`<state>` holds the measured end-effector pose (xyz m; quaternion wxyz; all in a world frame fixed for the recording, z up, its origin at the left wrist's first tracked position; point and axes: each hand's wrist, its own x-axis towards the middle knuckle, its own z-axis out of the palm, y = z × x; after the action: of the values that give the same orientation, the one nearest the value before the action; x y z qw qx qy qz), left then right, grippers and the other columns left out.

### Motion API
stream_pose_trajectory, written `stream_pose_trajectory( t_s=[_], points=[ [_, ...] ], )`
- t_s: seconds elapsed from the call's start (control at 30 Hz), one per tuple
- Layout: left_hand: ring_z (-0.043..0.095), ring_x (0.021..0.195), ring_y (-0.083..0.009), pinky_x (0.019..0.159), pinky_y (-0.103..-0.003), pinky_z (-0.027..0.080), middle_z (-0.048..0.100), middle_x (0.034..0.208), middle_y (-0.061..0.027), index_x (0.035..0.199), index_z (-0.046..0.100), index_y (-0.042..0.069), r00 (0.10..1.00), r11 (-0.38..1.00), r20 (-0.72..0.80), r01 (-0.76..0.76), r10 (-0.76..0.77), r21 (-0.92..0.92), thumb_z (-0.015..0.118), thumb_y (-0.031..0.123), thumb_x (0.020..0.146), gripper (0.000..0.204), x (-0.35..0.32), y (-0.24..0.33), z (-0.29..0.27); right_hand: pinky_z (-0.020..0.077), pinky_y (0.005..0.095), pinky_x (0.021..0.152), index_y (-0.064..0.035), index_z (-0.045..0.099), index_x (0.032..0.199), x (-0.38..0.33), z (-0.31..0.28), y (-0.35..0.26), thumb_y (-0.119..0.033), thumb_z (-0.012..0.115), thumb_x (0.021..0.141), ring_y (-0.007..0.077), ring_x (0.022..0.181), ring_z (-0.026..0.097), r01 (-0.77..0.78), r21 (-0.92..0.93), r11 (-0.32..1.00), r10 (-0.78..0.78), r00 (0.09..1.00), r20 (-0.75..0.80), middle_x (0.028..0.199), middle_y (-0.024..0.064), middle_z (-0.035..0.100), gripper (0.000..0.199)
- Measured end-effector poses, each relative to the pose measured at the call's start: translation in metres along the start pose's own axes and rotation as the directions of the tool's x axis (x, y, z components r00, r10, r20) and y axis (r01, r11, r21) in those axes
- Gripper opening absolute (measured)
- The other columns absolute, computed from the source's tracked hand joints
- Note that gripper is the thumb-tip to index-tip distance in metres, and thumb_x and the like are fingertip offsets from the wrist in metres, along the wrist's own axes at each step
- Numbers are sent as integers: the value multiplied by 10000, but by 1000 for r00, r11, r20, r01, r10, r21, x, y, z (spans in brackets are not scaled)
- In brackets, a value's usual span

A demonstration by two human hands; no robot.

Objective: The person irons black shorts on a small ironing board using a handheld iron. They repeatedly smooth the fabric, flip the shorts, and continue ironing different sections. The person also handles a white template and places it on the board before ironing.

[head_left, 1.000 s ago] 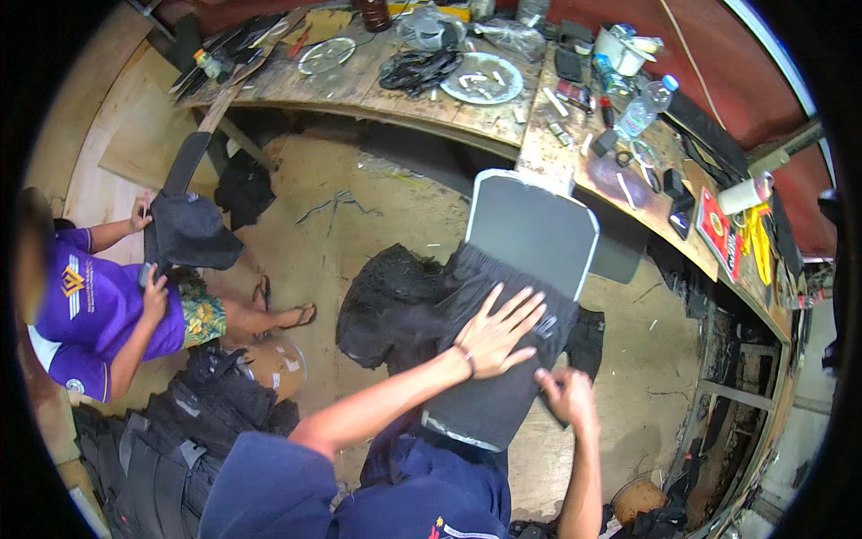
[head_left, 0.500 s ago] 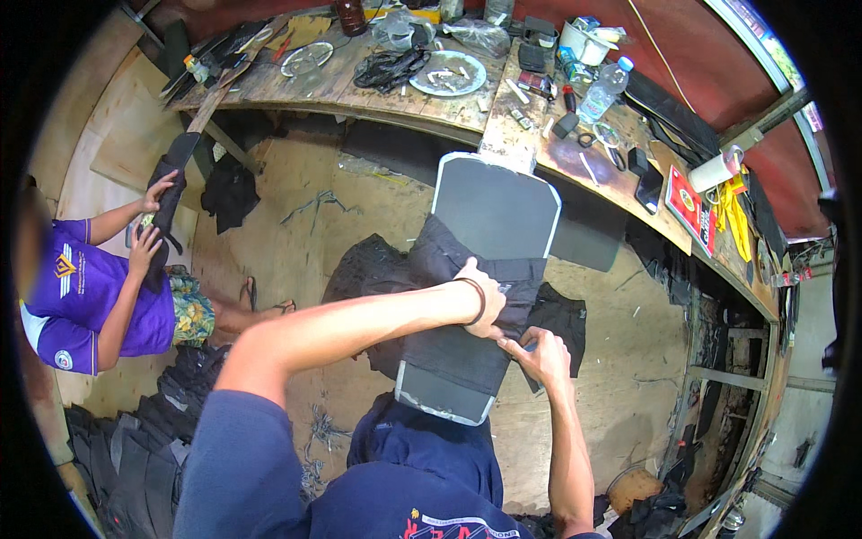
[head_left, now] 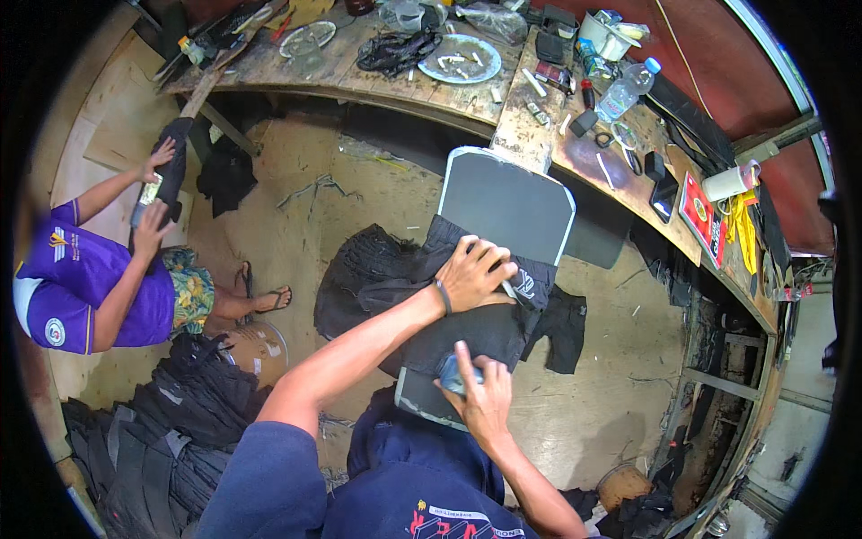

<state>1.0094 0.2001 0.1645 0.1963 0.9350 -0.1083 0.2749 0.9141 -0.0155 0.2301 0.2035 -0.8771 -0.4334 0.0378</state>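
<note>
A black garment with a small pale print is pulled over a dark padded board with a pale rim, which slants from my lap to the bench. My left hand lies on the garment near the print, fingers bent and knuckles raised. A narrow pale strip shows between its fingers and thumb; I cannot make out what it is. Over the near part of the garment, my right hand grips a small blue-grey object, mostly hidden by the fingers.
At left a person in a purple shirt works on a dark sleeve-like piece over another narrow board. Piles of black garments lie at lower left. Along the far side, the wooden bench carries a round plate, a bottle and a phone.
My right hand has left the garment's right edge, moved nearer to me, and now holds the blue-grey object. My left hand has shifted slightly away from me, beside the print now in view.
</note>
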Motion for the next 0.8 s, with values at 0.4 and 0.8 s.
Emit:
stream_pose_trajectory(
  t_s=[0.4, 0.8],
  points=[
    [784, 978, -302, 807, -464, 610, 730, 996, -92, 1086, 656, 115, 944, 988, 328, 79, -32, -131, 857, 739, 675, 775, 46, -50, 14, 529, 489, 955, 4, 686, 1223, 93, 1, 17, -217, 981, 717, 400, 1091, 644, -88, 192, 977, 82, 996, 37, 1164, 179, 696, 626],
    [763, 892, -273, 747, -436, 561, 690, 922, -50, 1022, 642, 124, 964, 988, 259, 95, -60, -124, 882, 727, 630, 759, 46, -45, 12, 516, 482, 969, -25, 681, 1298, 61, -7, 18, -187, 978, 640, 374, 1129, 619, -50, 226, 973, 28, 995, 100, 1229, 161, 662, 740]
  ],
)
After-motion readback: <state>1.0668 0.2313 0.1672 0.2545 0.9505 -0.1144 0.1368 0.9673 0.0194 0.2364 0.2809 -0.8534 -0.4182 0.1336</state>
